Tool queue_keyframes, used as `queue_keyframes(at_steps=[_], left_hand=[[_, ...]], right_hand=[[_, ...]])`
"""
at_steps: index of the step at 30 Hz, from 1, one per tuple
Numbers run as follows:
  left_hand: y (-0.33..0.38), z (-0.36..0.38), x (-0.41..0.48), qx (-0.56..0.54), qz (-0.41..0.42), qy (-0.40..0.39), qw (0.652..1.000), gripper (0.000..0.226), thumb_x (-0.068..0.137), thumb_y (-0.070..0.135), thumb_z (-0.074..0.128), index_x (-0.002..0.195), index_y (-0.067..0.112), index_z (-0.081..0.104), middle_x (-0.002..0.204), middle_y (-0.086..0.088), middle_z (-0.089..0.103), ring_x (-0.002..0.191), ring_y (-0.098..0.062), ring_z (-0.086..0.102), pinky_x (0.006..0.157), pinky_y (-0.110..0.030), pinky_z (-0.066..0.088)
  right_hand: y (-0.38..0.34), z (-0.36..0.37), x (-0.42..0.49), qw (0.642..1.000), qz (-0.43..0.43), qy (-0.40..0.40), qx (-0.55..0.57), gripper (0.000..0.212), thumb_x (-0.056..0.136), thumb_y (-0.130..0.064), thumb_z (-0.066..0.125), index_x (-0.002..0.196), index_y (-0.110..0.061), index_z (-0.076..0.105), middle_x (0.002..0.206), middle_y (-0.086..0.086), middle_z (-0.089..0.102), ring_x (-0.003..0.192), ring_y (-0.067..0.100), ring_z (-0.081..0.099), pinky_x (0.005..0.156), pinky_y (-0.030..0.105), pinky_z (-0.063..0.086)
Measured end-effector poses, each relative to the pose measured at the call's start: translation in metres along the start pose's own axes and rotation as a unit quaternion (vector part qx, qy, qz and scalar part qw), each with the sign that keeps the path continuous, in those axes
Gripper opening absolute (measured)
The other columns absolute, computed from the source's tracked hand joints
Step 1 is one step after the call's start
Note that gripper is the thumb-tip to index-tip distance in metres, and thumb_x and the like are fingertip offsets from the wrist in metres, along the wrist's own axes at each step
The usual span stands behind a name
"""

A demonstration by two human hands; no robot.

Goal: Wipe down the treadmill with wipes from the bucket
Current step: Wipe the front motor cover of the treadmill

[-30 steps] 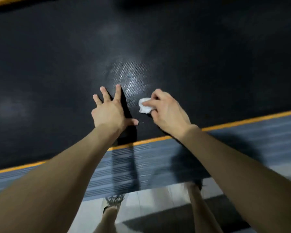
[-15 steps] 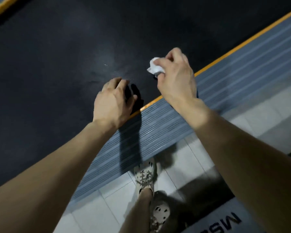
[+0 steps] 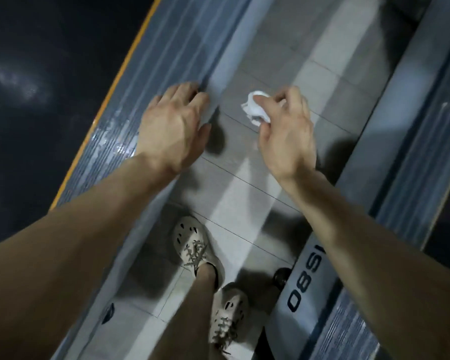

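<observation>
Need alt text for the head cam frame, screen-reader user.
Looking down, the person's right hand pinches a crumpled white wipe above the tiled floor, while the left hand rests on the treadmill's ribbed grey side rail beside the dark belt. Two pale laced shoes are on the floor below; the frame is motion-blurred.

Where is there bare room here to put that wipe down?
The dark belt left of the orange stripe looks bare. So does the tiled floor beyond the left hand and the right hand holding the wipe, between the ribbed side rail and the neighbouring treadmill. Crowded: near the shoes, beside that treadmill's end cap.
</observation>
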State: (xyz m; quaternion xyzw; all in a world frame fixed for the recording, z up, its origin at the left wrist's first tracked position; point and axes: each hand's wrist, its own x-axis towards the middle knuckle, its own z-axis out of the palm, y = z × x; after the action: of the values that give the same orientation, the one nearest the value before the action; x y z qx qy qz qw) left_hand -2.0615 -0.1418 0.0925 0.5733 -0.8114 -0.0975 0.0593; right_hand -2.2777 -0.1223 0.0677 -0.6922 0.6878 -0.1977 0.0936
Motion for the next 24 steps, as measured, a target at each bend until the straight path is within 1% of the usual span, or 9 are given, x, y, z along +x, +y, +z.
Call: queue_keyframes(at_steps=[2,4,7,9,11,15,18,21,24], left_hand=[[0.028,0.004,0.003,0.009,0.035,-0.013,0.999,0.049,0.095,0.031,0.067,0.140,0.014,0.061,0.157,-0.013,0.052,0.139,-0.039,0.052,0.112,-0.053,0.045],[0.056,0.008,0.006,0.017,0.065,-0.023,0.997,0.049,0.097,0.031,0.067,0.142,0.016,0.060,0.158,-0.012,0.051,0.141,-0.037,0.051,0.115,-0.053,0.043],[0.091,0.013,0.010,0.032,0.107,-0.030,0.993,0.049,0.098,0.031,0.066,0.144,0.016,0.058,0.156,-0.012,0.052,0.138,-0.037,0.053,0.112,-0.054,0.046],[0.111,0.016,0.016,0.041,0.133,-0.028,0.990,0.050,0.098,0.031,0.067,0.144,0.015,0.058,0.156,-0.012,0.052,0.136,-0.037,0.054,0.110,-0.053,0.046],[0.131,0.017,0.026,0.041,0.147,-0.022,0.988,0.049,0.097,0.031,0.067,0.143,0.015,0.059,0.157,-0.012,0.052,0.136,-0.037,0.054,0.111,-0.053,0.044],[0.157,0.020,0.059,0.041,0.170,-0.015,0.985,0.047,0.098,0.034,0.065,0.141,0.016,0.060,0.157,-0.012,0.053,0.136,-0.037,0.054,0.112,-0.051,0.043],[0.170,0.023,0.087,0.044,0.189,-0.015,0.981,0.047,0.098,0.032,0.066,0.141,0.016,0.060,0.155,-0.012,0.054,0.134,-0.037,0.055,0.112,-0.050,0.042],[0.183,0.023,0.118,0.048,0.193,-0.022,0.980,0.047,0.098,0.033,0.064,0.142,0.016,0.060,0.155,-0.012,0.054,0.135,-0.036,0.055,0.112,-0.050,0.042],[0.193,0.024,0.151,0.047,0.198,-0.030,0.979,0.046,0.098,0.033,0.065,0.141,0.015,0.061,0.154,-0.013,0.055,0.135,-0.037,0.055,0.111,-0.051,0.043]], right_hand=[[0.030,-0.015,-0.020,1.000,0.029,-0.002,-0.011,0.051,0.093,-0.002,0.055,0.137,-0.026,0.064,0.129,0.007,0.053,0.118,0.029,0.052,0.086,0.051,0.054],[0.058,-0.030,-0.040,0.999,0.044,0.012,-0.026,0.056,0.095,0.002,0.056,0.143,-0.026,0.062,0.132,0.008,0.054,0.120,0.030,0.053,0.086,0.050,0.056],[0.095,-0.048,-0.064,0.997,0.066,0.038,-0.030,0.053,0.098,0.001,0.057,0.146,-0.022,0.060,0.131,0.008,0.056,0.117,0.030,0.054,0.089,0.051,0.056],[0.115,-0.058,-0.075,0.994,0.084,0.058,-0.044,0.060,0.097,0.005,0.058,0.152,-0.020,0.055,0.129,0.008,0.056,0.114,0.028,0.053,0.087,0.048,0.056],[0.132,-0.070,-0.083,0.991,0.103,0.073,-0.052,0.067,0.096,0.006,0.056,0.157,-0.020,0.048,0.126,0.009,0.055,0.112,0.027,0.049,0.085,0.046,0.055],[0.158,-0.090,-0.080,0.986,0.123,0.100,-0.058,0.060,0.095,0.002,0.052,0.153,-0.015,0.049,0.125,0.013,0.057,0.112,0.032,0.052,0.087,0.048,0.053],[0.173,-0.093,-0.063,0.981,0.140,0.108,-0.078,0.063,0.090,0.009,0.052,0.149,-0.013,0.052,0.123,0.013,0.059,0.109,0.033,0.055,0.084,0.044,0.052],[0.190,-0.098,-0.037,0.980,0.154,0.093,-0.086,0.067,0.085,0.014,0.054,0.147,-0.012,0.053,0.125,0.014,0.059,0.109,0.034,0.055,0.082,0.044,0.051],[0.203,-0.102,-0.007,0.979,0.154,0.087,-0.099,0.061,0.090,0.010,0.054,0.146,-0.015,0.054,0.125,0.015,0.058,0.109,0.035,0.056,0.081,0.048,0.054]])
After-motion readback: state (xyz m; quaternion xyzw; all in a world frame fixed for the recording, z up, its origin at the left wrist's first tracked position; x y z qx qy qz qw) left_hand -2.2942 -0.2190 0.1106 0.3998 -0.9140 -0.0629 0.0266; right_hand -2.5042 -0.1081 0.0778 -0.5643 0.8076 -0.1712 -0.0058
